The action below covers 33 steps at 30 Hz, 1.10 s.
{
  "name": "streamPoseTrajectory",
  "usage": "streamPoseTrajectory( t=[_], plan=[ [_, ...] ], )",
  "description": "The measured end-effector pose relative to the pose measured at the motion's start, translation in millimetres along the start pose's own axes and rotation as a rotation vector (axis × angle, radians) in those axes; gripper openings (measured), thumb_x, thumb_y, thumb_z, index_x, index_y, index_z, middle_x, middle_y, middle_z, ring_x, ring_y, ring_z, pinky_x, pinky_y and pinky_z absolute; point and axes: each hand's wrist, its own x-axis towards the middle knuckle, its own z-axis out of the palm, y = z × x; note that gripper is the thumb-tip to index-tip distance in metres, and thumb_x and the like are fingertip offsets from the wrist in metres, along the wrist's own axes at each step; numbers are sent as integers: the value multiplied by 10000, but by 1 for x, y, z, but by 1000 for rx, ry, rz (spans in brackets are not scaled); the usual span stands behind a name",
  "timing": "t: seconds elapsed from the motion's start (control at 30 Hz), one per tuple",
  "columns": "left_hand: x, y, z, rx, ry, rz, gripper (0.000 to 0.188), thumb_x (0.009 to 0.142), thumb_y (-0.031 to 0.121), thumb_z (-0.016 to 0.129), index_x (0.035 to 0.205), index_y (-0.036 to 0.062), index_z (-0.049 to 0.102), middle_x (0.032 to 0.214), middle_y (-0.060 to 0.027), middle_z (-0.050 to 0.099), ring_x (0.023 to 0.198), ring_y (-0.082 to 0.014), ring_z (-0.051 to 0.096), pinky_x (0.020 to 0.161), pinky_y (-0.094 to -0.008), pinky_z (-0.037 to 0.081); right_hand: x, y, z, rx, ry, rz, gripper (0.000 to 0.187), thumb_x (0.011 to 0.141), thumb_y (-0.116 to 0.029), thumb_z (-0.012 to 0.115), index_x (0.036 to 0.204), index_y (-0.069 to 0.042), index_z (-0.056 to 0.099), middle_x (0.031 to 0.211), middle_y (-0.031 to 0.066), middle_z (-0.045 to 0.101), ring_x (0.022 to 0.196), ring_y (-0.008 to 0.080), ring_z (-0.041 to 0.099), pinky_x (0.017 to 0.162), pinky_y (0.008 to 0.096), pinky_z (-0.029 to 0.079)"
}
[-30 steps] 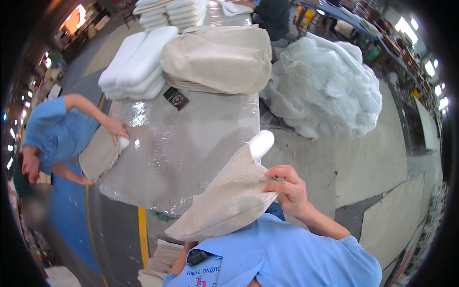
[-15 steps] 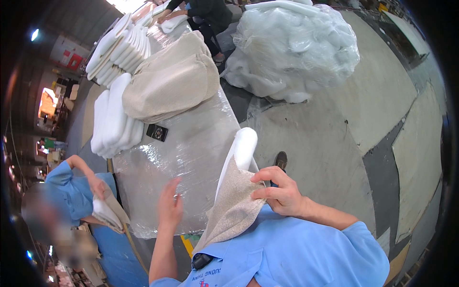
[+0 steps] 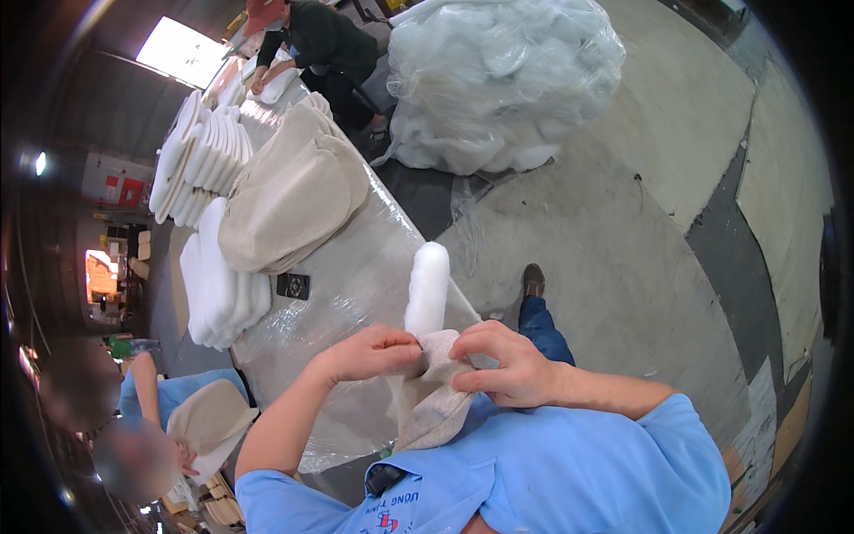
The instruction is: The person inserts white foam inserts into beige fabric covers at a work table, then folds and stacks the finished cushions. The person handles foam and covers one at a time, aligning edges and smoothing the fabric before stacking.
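A white foam or wadding pad stands out of the opening of a beige fabric cover, just in front of my chest. The pad's lower part is hidden inside the cover. My left hand is closed on the left side of the cover's rim, its fingertips partly hidden by the cloth. On the right side of the same rim, my right hand pinches the fabric between thumb and fingers. Both hands are level with each other, close to the near end of the table.
The plastic-wrapped table bears stacked beige covers, folded white pads and a small black device. A big plastic-wrapped white bundle stands beyond. Another person works at the far end; others handle a cover at left.
My left hand has come from over the table to the cover's left rim and closed on it. The cover and pad have turned more upright. My view has shifted.
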Motion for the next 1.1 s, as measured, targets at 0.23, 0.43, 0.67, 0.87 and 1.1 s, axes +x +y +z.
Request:
streamPoseTrajectory(
  t=[0.23,0.43,0.67,0.87,1.1],
  plan=[
    [14,-3,36,-786,-9,-187,335,1089,328,639,1126,14,750,1025,-29,733,903,-113,654,774,-304,529,5,-4,6,94,-46,-130,377,710,72,747,1044,-101,772,1223,125,628,1131,330,624,915,389,558],
    [2,14,35,-561,-58,-17,226,1095,210,609,1184,36,723,975,26,693,870,-63,610,753,-261,506,1,5,-13,583,57,394,581,806,94,594,1349,-95,677,1310,108,627,1215,248,619,997,370,529],
    [0,47,7,-21,-357,35,208,1077,148,592,1196,26,711,887,62,638,785,-41,539,674,-248,460,3,81,1,934,-514,647,694,849,59,595,1531,-56,538,1477,86,597,1222,198,605,1073,380,492],
    [5,41,-6,77,-342,99,248,1047,132,619,1234,2,718,915,34,681,797,-45,568,694,-240,482,-14,95,28,1108,-601,710,209,972,-130,744,1152,-36,696,1068,-16,700,985,89,606,924,294,483],
    [37,18,-12,-181,-239,-167,229,1059,227,669,1144,40,770,867,35,686,777,-45,591,684,-243,495,-36,72,43,1034,-102,860,122,992,-166,739,970,-53,699,858,-63,645,840,52,553,784,262,452]
  ],
)
